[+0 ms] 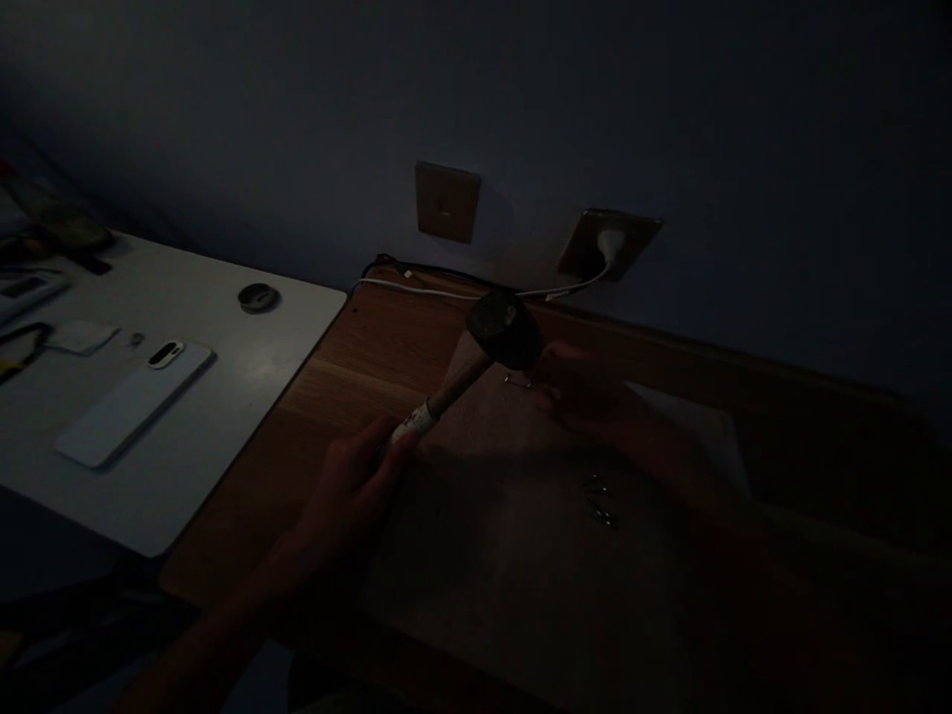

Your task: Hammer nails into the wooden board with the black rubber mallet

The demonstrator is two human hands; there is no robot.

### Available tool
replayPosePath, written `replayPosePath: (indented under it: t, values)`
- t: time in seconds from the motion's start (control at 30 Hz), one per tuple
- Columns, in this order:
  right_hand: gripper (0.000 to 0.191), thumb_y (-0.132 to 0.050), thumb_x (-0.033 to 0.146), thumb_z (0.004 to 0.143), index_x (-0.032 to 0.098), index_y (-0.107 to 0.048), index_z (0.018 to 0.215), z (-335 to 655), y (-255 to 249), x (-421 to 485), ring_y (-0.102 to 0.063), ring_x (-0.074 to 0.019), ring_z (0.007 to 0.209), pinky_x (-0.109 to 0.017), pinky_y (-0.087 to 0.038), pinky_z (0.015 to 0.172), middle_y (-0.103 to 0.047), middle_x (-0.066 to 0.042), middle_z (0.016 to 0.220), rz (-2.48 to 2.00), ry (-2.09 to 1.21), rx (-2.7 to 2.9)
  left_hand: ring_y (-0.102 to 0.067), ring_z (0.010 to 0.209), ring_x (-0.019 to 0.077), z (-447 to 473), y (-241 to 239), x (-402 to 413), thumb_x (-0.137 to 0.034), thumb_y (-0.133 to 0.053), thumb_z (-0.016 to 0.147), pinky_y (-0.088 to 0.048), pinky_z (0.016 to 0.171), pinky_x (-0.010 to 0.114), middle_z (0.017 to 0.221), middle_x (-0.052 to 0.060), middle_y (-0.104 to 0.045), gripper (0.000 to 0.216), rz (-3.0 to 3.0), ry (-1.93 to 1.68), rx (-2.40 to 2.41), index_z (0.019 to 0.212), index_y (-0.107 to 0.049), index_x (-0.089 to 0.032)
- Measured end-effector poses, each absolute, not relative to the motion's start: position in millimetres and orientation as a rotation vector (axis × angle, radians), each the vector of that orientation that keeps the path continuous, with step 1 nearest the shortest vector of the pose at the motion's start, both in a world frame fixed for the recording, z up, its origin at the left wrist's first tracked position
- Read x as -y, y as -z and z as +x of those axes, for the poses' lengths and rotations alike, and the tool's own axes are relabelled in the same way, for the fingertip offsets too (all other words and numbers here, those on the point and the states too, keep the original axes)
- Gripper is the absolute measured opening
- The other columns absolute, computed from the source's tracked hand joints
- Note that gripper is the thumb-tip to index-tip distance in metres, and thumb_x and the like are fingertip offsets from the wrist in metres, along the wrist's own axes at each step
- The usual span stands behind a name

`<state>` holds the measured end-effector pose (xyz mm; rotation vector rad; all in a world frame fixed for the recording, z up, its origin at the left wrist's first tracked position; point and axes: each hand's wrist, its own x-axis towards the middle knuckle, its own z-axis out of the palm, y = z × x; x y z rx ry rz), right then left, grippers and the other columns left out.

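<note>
My left hand (364, 476) is wrapped round the pale-wrapped grip of a mallet (465, 382). The mallet's dark, rounded head (506, 327) is raised toward the wall, over the far part of a wooden board (491, 516). Beside the mallet head, the fingers of my right hand (572, 387) are closed at the end of a small shiny nail (519, 381). Darkness blurs the exact contact there. Several more nails (599, 511) lie loose on the board, nearer to me than my right hand.
At left stands a white table (245, 367) with a phone (138, 402) and a small round dark object (258, 297). Cables (423, 289) run along the wall behind the wooden table (327, 397). A plug (611, 244) sits in a wall socket. A pale flat piece (699, 426) lies behind my right forearm.
</note>
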<state>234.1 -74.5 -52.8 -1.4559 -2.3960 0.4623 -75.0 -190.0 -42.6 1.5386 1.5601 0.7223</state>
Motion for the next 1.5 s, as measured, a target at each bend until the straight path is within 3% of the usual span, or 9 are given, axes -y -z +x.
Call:
replayPosePath:
  t: [0.1, 0.2, 0.43, 0.6, 0.83, 0.93, 1.13, 1.5]
  values:
    - [0.018, -0.065, 0.006, 0.079, 0.021, -0.071, 0.086, 235, 54, 71, -0.068, -0.0216, 0.079, -0.032, -0.050, 0.070, -0.072, -0.007, 0.091, -1.568, -0.423, 2.397, -0.056, 0.059, 0.0147, -75, 43, 190, -0.063, -0.053, 0.100, -0.038, 0.052, 0.024, 0.068, -0.001, -0.061, 0.050, 1.550, -0.737, -1.564, 0.088, -0.069, -0.017]
    - [0.018, -0.064, 0.006, 0.079, 0.023, -0.065, 0.074, 243, 52, 71, -0.068, -0.0233, 0.076, -0.035, -0.050, 0.071, -0.069, -0.007, 0.080, -1.596, -0.406, 2.389, -0.054, 0.059, 0.0142, -76, 46, 190, -0.063, -0.051, 0.100, -0.039, 0.052, 0.024, 0.068, -0.001, -0.060, 0.052, 1.557, -0.739, -1.573, 0.085, -0.069, -0.017]
    - [0.037, -0.067, 0.011, 0.081, 0.023, -0.069, 0.116, 246, 51, 79, -0.070, -0.0275, 0.102, -0.039, -0.056, 0.087, -0.074, -0.010, 0.115, -1.299, -0.449, 2.439, -0.056, 0.060, 0.0149, -74, 46, 190, -0.066, -0.051, 0.101, -0.037, 0.051, 0.024, 0.069, 0.000, -0.061, 0.053, 1.542, -0.731, -1.583, 0.090, -0.070, -0.017]
    - [0.027, -0.061, 0.003, 0.079, 0.021, -0.070, 0.096, 241, 62, 66, -0.067, -0.0207, 0.078, -0.032, -0.051, 0.072, -0.072, -0.007, 0.092, -1.420, -0.434, 2.444, -0.056, 0.059, 0.0149, -73, 44, 190, -0.064, -0.050, 0.101, -0.037, 0.051, 0.024, 0.069, 0.000, -0.061, 0.053, 1.555, -0.721, -1.602, 0.085, -0.068, -0.017]
    - [0.026, -0.063, 0.000, 0.067, 0.025, -0.061, 0.073, 259, 49, 63, -0.064, -0.0209, 0.070, -0.031, -0.045, 0.064, -0.068, -0.004, 0.080, -1.499, -0.433, 2.455, -0.056, 0.057, 0.0145, -74, 48, 191, -0.063, -0.051, 0.101, -0.037, 0.051, 0.024, 0.068, -0.001, -0.061, 0.051, 1.555, -0.719, -1.571, 0.086, -0.068, -0.018]
    - [0.021, -0.066, 0.007, 0.070, 0.027, -0.060, 0.075, 262, 49, 66, -0.064, -0.0216, 0.068, -0.033, -0.047, 0.063, -0.069, -0.002, 0.075, -1.477, -0.536, 2.358, -0.057, 0.058, 0.0144, -74, 48, 190, -0.063, -0.051, 0.102, -0.038, 0.052, 0.024, 0.069, 0.000, -0.063, 0.050, 1.570, -0.729, -1.556, 0.085, -0.067, -0.018]
    - [0.005, -0.068, 0.031, 0.085, 0.028, -0.069, 0.088, 267, 59, 84, -0.074, -0.0277, 0.076, -0.040, -0.056, 0.068, -0.078, -0.006, 0.086, -1.446, -0.609, 2.133, -0.055, 0.058, 0.0128, -73, 49, 189, -0.057, -0.049, 0.104, -0.038, 0.053, 0.023, 0.068, -0.002, -0.061, 0.046, 1.611, -0.764, -1.529, 0.084, -0.067, -0.019]
    - [0.008, -0.067, 0.022, 0.086, 0.029, -0.070, 0.087, 258, 51, 98, -0.076, -0.0293, 0.077, -0.044, -0.061, 0.071, -0.079, -0.006, 0.088, -1.489, -0.544, 2.164, -0.053, 0.056, 0.0127, -74, 47, 188, -0.058, -0.052, 0.103, -0.036, 0.052, 0.023, 0.067, -0.002, -0.060, 0.046, 1.604, -0.765, -1.529, 0.083, -0.066, -0.019]
